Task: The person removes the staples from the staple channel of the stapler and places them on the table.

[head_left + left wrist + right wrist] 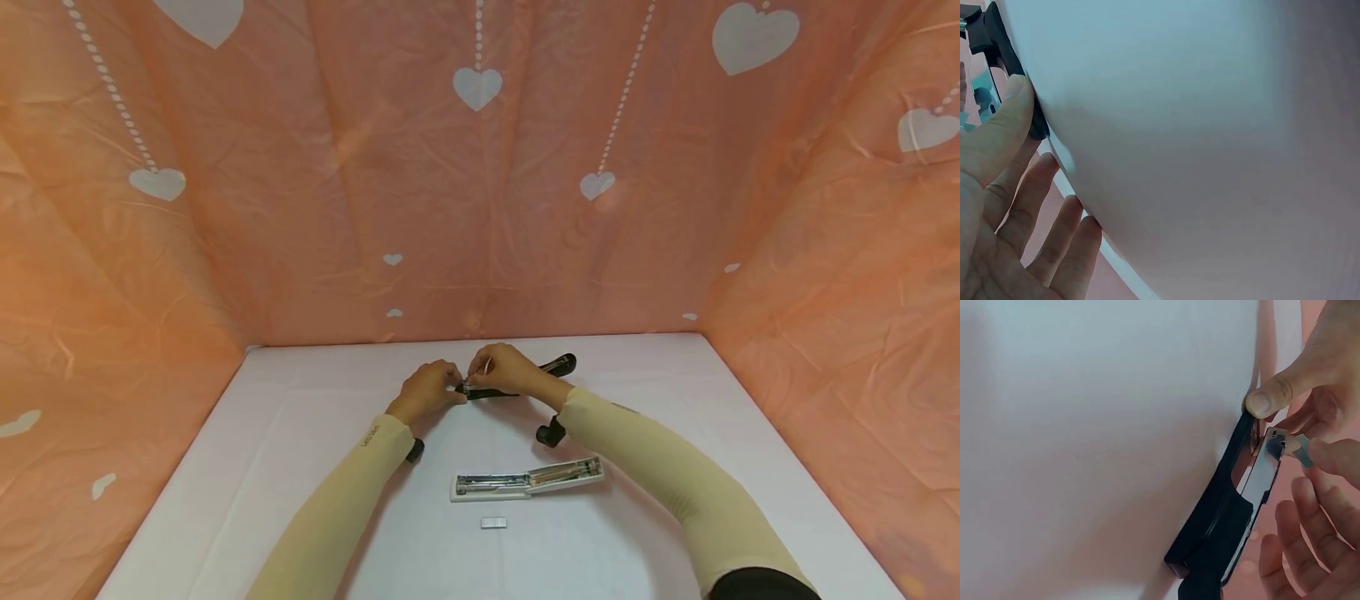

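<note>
A black stapler (559, 365) lies opened out near the table's far side, its metal magazine exposed. My left hand (427, 392) pinches the end of the stapler's base (1040, 119), thumb on top; the other fingers fan out beside it. Just above the magazine's end, my right hand (512, 371) pinches a short strip of staples (1303, 452) between thumb and finger, its remaining fingers loosely bent. Whether the strip touches the magazine (1264, 465) I cannot tell.
Nearer to me lies a white stapler (491, 497), also opened out with its metal insides facing up. In front of it sits a small block of staples (493, 522). Orange sheeting with hearts (480, 208) hangs behind and beside the white table (300, 417).
</note>
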A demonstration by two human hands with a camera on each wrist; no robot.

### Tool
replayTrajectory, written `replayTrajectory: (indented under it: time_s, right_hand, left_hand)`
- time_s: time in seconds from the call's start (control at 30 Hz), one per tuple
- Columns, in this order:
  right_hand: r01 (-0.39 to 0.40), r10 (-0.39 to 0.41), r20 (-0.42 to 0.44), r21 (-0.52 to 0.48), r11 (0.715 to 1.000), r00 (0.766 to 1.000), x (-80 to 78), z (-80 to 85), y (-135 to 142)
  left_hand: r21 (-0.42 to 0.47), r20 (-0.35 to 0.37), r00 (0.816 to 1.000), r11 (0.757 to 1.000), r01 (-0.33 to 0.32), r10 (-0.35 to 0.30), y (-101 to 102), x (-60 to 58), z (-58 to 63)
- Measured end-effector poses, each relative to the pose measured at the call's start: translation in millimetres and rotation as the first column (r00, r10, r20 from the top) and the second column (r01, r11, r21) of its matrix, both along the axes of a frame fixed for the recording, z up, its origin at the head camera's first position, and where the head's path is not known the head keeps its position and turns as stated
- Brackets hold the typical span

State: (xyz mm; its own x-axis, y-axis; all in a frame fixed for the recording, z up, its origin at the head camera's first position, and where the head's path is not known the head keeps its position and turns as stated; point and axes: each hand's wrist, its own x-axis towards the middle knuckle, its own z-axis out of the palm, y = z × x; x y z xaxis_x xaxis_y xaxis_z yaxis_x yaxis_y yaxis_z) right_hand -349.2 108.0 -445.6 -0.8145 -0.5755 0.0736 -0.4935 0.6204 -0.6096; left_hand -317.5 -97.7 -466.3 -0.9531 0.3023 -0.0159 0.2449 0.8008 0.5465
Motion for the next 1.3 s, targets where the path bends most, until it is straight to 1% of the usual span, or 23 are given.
replayTrajectory:
  time_s: [0.13, 0.37, 0.63, 0.8, 1.0, 1.13, 1.3]
  right_hand:
    - [-0.016, 0.016, 0.005, -0.003, 1.0, 1.0, 0.5, -0.9, 4]
    - [-0.074, 0.074, -0.03, -0.001, 0.997, 0.997, 4.5, -3.4, 13]
    - [-0.07, 0.071, 0.032, -0.018, 0.997, 0.997, 10.4, -3.4, 18]
    - [-0.055, 0.055, 0.073, 0.009, 0.998, 0.996, 12.1, -4.7, 17]
    - [-0.077, 0.075, 0.05, 0.041, 0.996, 0.996, 15.2, -4.5, 16]
    - [-0.079, 0.076, 0.04, 0.074, 0.994, 0.996, 16.4, -5.2, 15]
    - [-0.092, 0.092, 0.005, 0.116, 0.989, 0.996, 16.3, -6.1, 14]
  left_hand:
    - [0.009, 0.006, 1.0, 1.0, -0.009, 0.009, 0, 0.9, 1.5]
    - [0.001, 0.01, 1.0, 1.0, -0.011, 0.011, -1, 3.0, 2.2]
    - [0.001, 0.017, 1.0, 1.0, -0.007, 0.007, -1, 3.3, 2.0]
    - [0.007, 0.009, 1.0, 1.0, -0.012, 0.012, -1, 2.9, 2.0]
    - [0.01, -0.005, 1.0, 1.0, -0.011, 0.011, -1, 3.3, 1.6]
    - [0.008, 0.002, 1.0, 1.0, -0.012, 0.012, 1, 3.5, 1.1]
    - [0.012, 0.005, 1.0, 1.0, -0.013, 0.013, 2, 3.2, 1.7]
